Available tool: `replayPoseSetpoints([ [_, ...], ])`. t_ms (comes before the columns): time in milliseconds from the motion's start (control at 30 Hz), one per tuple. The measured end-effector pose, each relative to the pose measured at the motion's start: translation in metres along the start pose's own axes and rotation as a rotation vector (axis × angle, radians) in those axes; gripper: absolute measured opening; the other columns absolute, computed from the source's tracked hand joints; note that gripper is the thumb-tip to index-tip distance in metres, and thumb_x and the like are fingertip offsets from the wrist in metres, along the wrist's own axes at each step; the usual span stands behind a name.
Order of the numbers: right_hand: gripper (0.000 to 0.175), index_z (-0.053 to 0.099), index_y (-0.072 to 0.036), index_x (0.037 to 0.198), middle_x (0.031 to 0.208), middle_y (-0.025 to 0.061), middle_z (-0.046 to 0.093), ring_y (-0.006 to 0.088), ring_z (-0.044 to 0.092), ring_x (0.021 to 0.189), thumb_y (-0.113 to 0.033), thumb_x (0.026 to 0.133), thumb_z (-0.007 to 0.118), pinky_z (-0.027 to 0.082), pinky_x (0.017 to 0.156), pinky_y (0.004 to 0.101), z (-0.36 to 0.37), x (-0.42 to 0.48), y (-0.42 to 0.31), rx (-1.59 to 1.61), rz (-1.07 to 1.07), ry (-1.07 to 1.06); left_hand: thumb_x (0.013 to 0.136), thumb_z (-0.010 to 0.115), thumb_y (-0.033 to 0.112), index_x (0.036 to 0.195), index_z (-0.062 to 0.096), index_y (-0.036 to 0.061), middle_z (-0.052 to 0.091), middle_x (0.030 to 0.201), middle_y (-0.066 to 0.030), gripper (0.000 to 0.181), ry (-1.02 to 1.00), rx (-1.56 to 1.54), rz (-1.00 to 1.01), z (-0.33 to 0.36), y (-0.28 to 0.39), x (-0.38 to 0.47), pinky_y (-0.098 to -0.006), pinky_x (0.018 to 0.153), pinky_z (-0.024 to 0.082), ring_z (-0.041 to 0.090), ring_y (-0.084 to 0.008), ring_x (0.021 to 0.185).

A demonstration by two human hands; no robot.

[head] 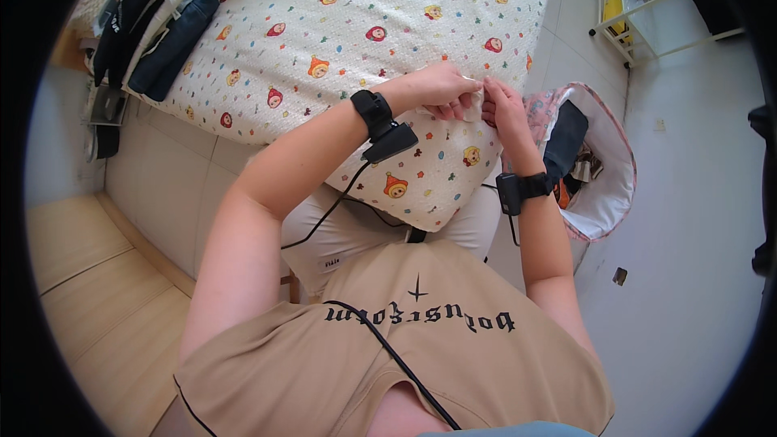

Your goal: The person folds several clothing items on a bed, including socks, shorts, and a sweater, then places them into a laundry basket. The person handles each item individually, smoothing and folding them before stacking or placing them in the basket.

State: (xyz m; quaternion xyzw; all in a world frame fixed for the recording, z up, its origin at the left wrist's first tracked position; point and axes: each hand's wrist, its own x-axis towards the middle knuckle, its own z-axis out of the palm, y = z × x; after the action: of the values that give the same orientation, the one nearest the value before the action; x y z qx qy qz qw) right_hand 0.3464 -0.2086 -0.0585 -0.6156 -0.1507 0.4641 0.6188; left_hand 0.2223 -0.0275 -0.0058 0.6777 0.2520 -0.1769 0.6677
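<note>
My left hand (440, 90) reaches over the near right part of a bed with a white sheet (358, 6) printed with small cartoon faces. Its fingers are closed on a small piece of white cloth (475, 104), possibly a sock. On the cloth's other side, my right hand (505, 106) pinches its edge between thumb and fingers. Both hands nearly meet just above the sheet. The cloth's full shape is hidden by the fingers. Each wrist wears a black strap with a small device, the left one (388, 133) trailing a cable.
A pink fabric laundry basket (625, 158) holding dark clothes stands close by my right forearm. Folded dark garments (164, 36) are stacked on the bed's far left. A white metal rack (625, 30) stands at upper right, and a tan padded seat (103, 291) at lower left.
</note>
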Motion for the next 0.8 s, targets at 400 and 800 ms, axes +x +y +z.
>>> replayPoseSetpoints([
  [400, 0.025, 0.069, -0.004, 0.127, 0.113, 0.0038, 0.076, 0.0114, 0.073, 0.098, -0.015, 0.104, 0.074, 0.061, 0.089, 0.0306, 0.008, -0.010, -0.008, 0.176, -0.027, -0.111, 0.106, 0.074, 0.030, 0.138, 0.068, 0.0011, 0.076, 0.121, -0.0077, 0.044, 0.217, -0.102, 0.317, -0.025, -0.059, -0.066, -0.0299, 0.085, 0.060, 0.073, -0.0124, 0.102],
  [800, 0.023, 0.073, -0.005, 0.119, 0.110, -0.0026, 0.068, 0.0075, 0.063, 0.094, -0.017, 0.101, 0.081, 0.052, 0.081, 0.0240, 0.058, -0.046, -0.019, -0.084, -0.326, -0.085, 0.102, 0.076, 0.014, 0.137, 0.067, 0.0001, 0.075, 0.123, -0.0038, 0.038, 0.073, -0.420, 0.498, 0.011, -0.053, -0.070, -0.0289, 0.090, 0.057, 0.069, -0.0089, 0.108],
])
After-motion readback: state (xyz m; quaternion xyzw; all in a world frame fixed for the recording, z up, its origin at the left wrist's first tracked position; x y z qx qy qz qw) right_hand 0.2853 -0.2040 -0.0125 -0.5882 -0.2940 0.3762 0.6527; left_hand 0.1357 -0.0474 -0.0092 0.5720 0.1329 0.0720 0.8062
